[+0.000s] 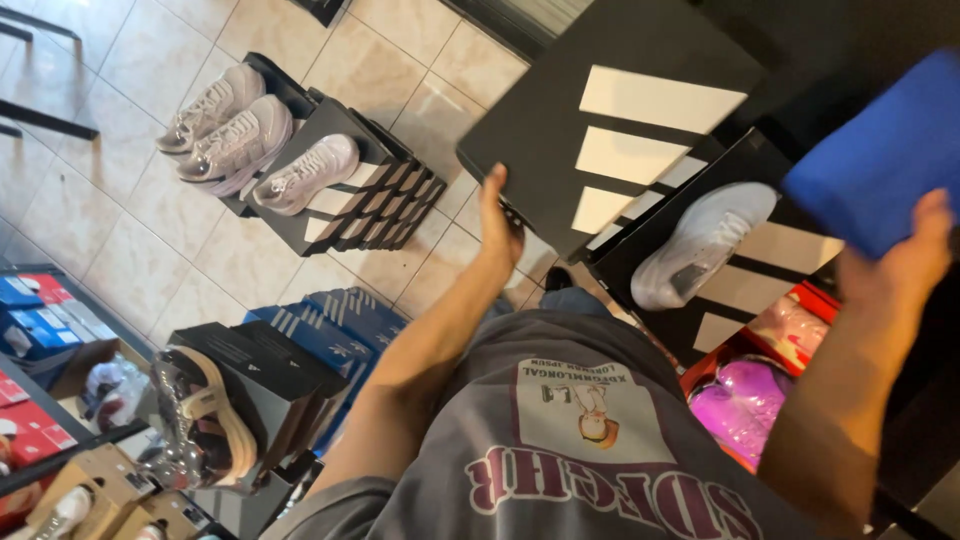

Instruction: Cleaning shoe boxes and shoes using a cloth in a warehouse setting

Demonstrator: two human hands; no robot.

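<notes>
My left hand grips the lower corner of a large black shoebox with white stripes, held up in front of me. At the right edge my right hand is raised and holds a blue box from below. Under the black shoebox, a white sneaker rests on another black striped box. Below that, an open red box holds purple-pink shoes. My grey printed shirt fills the bottom of the view.
Three pale sneakers sit on a row of stacked black boxes on the tiled floor. Blue boxes and a beige-strapped shoe on black boxes stand at lower left. Shelves of boxes line the left edge.
</notes>
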